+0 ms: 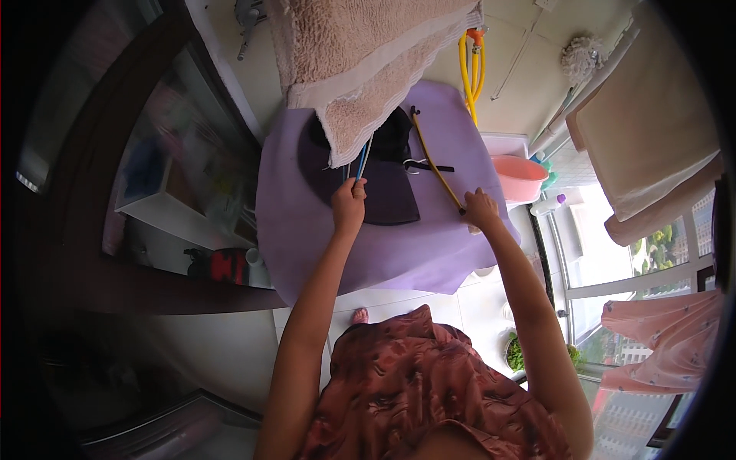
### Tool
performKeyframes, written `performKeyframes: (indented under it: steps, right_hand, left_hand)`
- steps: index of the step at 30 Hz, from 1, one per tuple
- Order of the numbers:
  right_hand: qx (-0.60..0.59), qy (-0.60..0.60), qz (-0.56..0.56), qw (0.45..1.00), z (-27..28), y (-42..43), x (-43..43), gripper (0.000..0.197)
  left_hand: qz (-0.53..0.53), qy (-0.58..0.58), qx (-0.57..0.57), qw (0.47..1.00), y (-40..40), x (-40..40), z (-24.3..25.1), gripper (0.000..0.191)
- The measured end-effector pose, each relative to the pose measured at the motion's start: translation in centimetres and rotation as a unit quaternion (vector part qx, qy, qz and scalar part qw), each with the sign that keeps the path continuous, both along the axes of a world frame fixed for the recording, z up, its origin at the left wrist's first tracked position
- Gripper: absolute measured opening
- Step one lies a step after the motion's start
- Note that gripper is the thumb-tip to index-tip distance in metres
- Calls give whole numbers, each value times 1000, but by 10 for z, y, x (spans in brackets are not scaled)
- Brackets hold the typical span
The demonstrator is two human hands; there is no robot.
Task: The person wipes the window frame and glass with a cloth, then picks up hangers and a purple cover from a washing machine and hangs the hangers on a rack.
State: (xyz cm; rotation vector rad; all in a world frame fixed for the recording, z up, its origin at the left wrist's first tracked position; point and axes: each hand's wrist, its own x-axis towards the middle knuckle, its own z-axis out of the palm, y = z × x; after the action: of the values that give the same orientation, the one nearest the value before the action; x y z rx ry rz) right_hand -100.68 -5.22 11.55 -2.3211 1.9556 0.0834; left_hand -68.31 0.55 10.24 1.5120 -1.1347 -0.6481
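Note:
My left hand (349, 201) is closed around several thin blue and white rods (364, 158), which look like clothes-hanger wires. Their upper ends disappear behind a beige terry towel (368, 63) hanging close to the camera. Beneath that hand a dark garment (382, 198) lies on a lavender cloth cover (299, 247); the towel hides part of it. My right hand (482, 208) has curled fingers at the lower end of a yellow-brown clothes hanger (426, 146) with black tips. A black bar (440, 167) and a white hook (413, 165) show beside that hanger.
Right of the cover are a pink basin (520, 177) and a white bottle (549, 204) with a purple cap. A yellow hose (472, 75) hangs behind. Beige cloth (647, 126) and a pink garment (661, 345) hang by the windows. A dark-framed glass door (184, 144) stands left.

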Motion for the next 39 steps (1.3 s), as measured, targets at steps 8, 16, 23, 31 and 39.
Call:
performKeyframes:
  steps: [8, 16, 23, 31, 39]
  right_hand:
    - [369, -593, -67, 712, 26, 35, 19, 33]
    - [276, -637, -133, 707, 20, 64, 44, 50]
    - [246, -691, -137, 666, -2, 80, 17, 20]
    - [200, -672, -169, 692, 7, 121, 30, 19]
    - [200, -625, -175, 734, 16, 141, 58, 21]
  left_hand:
    - [1, 6, 2, 1000, 28, -66, -11, 22]
    - [-173, -149, -38, 973, 77, -138, 3, 27]
    - [-425, -247, 15, 871, 32, -93, 47, 24]
    - [110, 433, 117, 887, -147, 23, -49, 24]
    - [239, 334, 186, 893, -221, 46, -64, 37]
